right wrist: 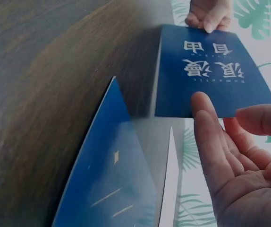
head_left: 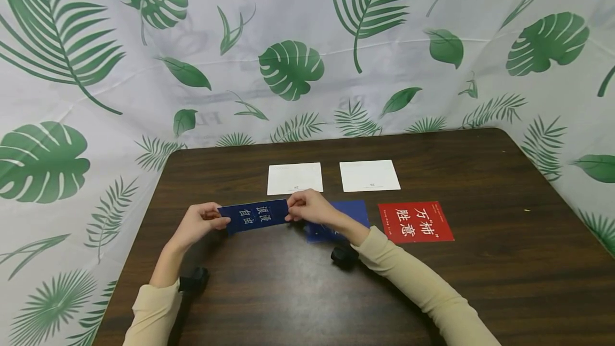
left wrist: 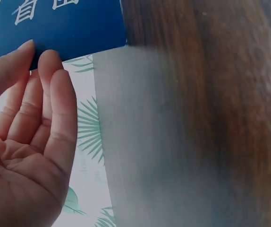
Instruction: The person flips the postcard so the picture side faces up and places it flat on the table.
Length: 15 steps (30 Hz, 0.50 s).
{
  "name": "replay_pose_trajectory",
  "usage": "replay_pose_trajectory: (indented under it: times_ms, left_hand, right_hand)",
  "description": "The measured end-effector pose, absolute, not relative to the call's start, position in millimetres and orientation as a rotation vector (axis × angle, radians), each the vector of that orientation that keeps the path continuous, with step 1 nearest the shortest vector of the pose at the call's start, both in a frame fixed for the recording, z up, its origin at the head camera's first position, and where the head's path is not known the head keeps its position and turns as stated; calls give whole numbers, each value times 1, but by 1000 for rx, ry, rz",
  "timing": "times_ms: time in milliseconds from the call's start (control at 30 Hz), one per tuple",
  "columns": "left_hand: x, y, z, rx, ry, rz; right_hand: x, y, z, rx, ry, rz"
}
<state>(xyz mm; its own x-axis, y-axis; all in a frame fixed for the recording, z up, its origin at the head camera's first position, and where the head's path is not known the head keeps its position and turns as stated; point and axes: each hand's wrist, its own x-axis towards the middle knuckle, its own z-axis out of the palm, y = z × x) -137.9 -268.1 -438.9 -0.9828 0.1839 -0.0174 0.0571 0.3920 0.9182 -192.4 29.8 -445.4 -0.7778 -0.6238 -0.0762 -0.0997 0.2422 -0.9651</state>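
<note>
Both hands hold a dark blue postcard (head_left: pixel 253 215) with white Chinese characters, raised and tilted over the left part of the table. The left hand (head_left: pixel 198 223) pinches its left end between thumb and fingers; in the left wrist view the card's edge (left wrist: pixel 88 42) sits at the fingertips. At the opposite end, the right hand (head_left: pixel 312 208) grips the card near a corner. Under the right forearm a second blue postcard (head_left: pixel 357 209) lies on the table, partly hidden by the arm. In the right wrist view the held card (right wrist: pixel 206 71) spans between the two hands.
Two white cards (head_left: pixel 295 179) (head_left: pixel 369 176) lie side by side at the back of the brown table (head_left: pixel 480 292). A red postcard (head_left: pixel 416 222) with white characters lies right of the blue one. Behind the table hangs a leaf-patterned cloth (head_left: pixel 307 111).
</note>
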Motion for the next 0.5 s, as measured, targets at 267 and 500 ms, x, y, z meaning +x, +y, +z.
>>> replay_pose_trajectory:
  times_ms: [267, 500]
  left_hand:
    - [-136, -277, -444, 376, 2425, 1758]
    - [-134, -280, -449, 370, 2365, 1748]
  right_hand:
    - [-192, 37, -450, -778, 2168, -1488]
    - [-186, 37, -447, -901, 2246, -1415]
